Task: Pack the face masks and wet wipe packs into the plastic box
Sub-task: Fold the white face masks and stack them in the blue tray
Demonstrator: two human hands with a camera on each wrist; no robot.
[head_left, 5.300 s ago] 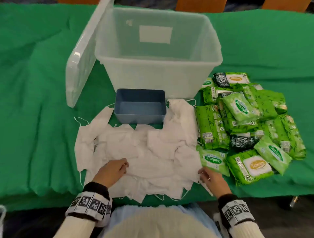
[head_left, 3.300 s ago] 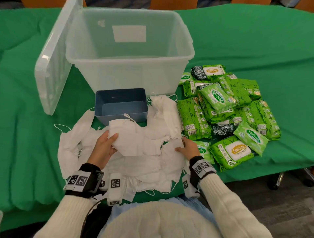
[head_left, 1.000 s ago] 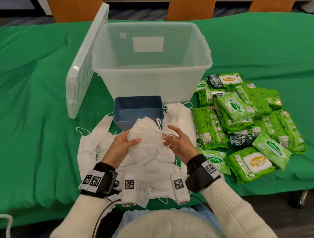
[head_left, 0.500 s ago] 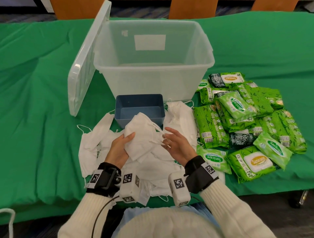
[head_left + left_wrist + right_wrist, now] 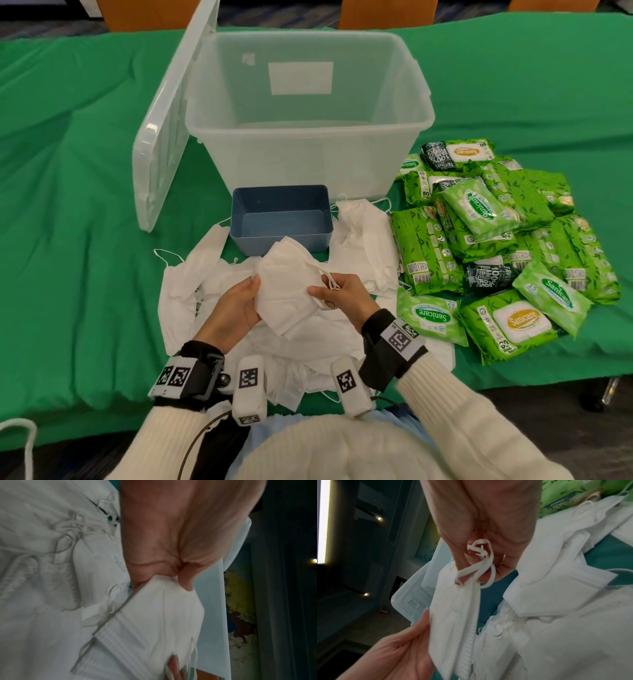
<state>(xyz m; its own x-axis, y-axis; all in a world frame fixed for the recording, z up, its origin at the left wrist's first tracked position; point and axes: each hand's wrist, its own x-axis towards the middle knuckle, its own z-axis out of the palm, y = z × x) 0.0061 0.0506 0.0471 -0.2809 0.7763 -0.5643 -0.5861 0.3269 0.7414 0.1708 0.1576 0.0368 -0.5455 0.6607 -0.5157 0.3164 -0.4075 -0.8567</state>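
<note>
Seen from the head camera, the clear plastic box (image 5: pixel 308 137) stands open and holds nothing yet, its lid (image 5: pixel 168 116) leaning against the box's left side. Just in front of the box sits a small blue tray (image 5: pixel 281 219), and in front of that tray lies the spread heap of white face masks (image 5: pixel 308 346); the green wet wipe packs (image 5: pixel 496 240) are piled to the right of the box's front corner. Half a second ago the left hand (image 5: pixel 236 308) held a small stack of masks (image 5: pixel 287 291) alone while the right hand (image 5: pixel 346 296) hovered spread beside it; now both hands grip that stack, lifted above the heap, short of the tray. From the left wrist, the left thumb and fingers (image 5: pixel 185 580) pinch the stack's near edge, with loose masks below. From the right wrist, the right hand has its fingers (image 5: pixel 488 574) curled round the bunched ear loops (image 5: pixel 477 563) and the stack's other edge, tucking the straps against the masks. I judge the gathered, tidied stack is nearly ready to go into the box, which would be the first item packed.
</note>
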